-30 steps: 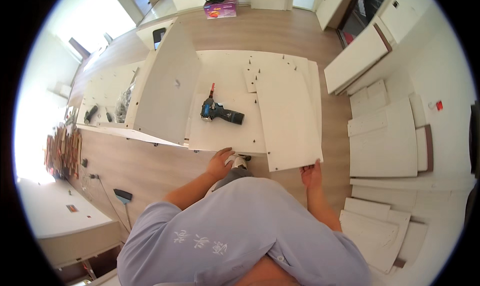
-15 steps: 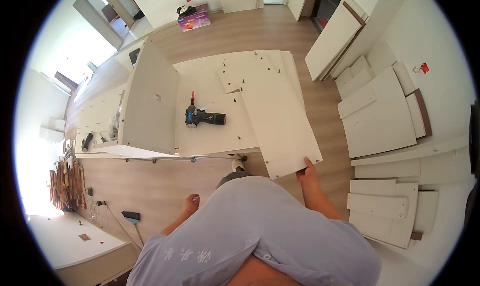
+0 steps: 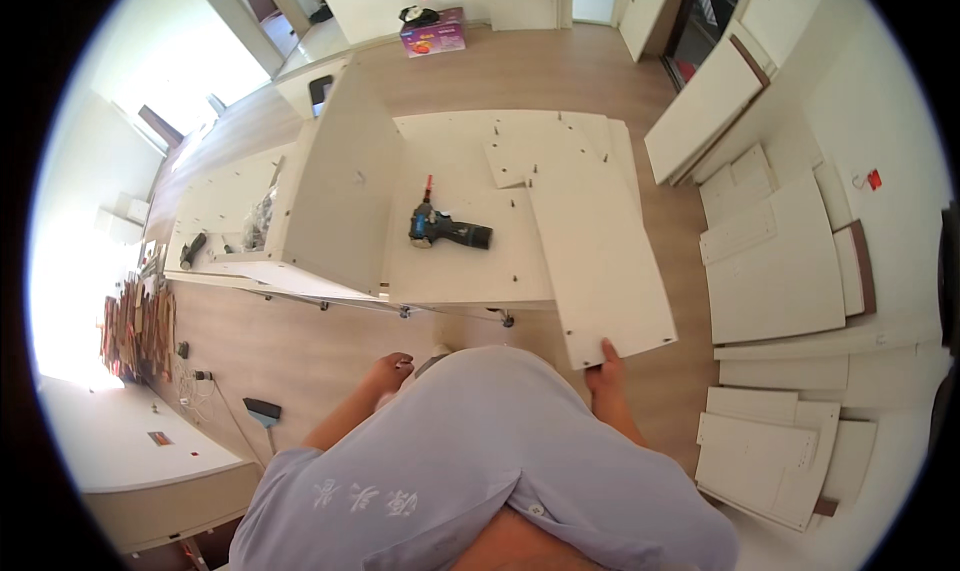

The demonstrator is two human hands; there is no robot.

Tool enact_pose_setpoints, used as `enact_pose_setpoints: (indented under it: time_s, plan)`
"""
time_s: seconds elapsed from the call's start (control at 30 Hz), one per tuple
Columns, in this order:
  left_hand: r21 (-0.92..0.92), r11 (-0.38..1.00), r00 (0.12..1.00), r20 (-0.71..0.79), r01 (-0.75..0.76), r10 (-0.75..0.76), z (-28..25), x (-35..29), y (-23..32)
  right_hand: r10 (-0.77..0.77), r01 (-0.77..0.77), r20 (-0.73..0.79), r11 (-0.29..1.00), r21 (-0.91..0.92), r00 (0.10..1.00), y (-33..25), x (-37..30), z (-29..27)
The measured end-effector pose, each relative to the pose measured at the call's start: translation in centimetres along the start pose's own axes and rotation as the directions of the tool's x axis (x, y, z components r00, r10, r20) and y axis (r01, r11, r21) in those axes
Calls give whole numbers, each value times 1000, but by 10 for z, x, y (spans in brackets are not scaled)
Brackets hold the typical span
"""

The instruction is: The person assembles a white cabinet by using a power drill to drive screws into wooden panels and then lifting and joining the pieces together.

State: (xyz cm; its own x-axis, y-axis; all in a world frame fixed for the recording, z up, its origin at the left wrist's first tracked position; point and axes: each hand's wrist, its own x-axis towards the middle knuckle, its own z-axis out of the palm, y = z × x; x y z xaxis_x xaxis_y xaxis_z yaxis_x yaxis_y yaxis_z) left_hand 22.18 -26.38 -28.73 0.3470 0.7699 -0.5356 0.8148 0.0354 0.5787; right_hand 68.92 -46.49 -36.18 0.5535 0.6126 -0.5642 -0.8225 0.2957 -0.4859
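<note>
A long white board (image 3: 605, 261) lies slanted over other white panels, its near end jutting toward me. My right hand (image 3: 604, 371) grips that near edge, thumb on top and fingers beneath, between two dark connector pins at the corners. My left hand (image 3: 388, 374) is beside my body with fingers closed; a small shiny bit shows at the fingertips, too small to name. In front of me, a blue-black cordless drill (image 3: 450, 231) with a red-tipped bit rests on a large white panel (image 3: 460, 283). Several pins stand up from the panels.
An upright white panel (image 3: 335, 191) stands left of the drill. Farther left are a dark-handled tool (image 3: 193, 251) and a plastic bag (image 3: 258, 221). White boards (image 3: 775, 271) line the right wall. A broom (image 3: 262, 411) and wood strips (image 3: 138, 321) are at left.
The view has shifted, so the scene sits farther right. My right hand has slid left along the board's near edge, away from its right corner. My left hand has moved forward slightly.
</note>
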Motion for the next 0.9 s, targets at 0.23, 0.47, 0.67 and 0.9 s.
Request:
enact_pose_setpoints:
  time_s: [0.23, 0.47, 0.67, 0.9]
  plan:
    - [125, 991, 996, 70, 52, -61, -35, 41, -125, -486, 484, 46, 850, -207, 873, -90, -50, 118]
    - [-348, 915, 917, -258, 206, -305, -186, 61, -340, -875, 770, -44, 448, -453, 483, -110, -177, 301]
    - [-321, 902, 515, -846, -288, -137, -446, 124, -330, -827, 771, 520, -469, -430, -213, -118, -282, 494]
    - [-245, 552, 477, -816, -797, 328, -638, 143, -70, -572, 494, 817, -732, -469, -72, -29, -327, 695]
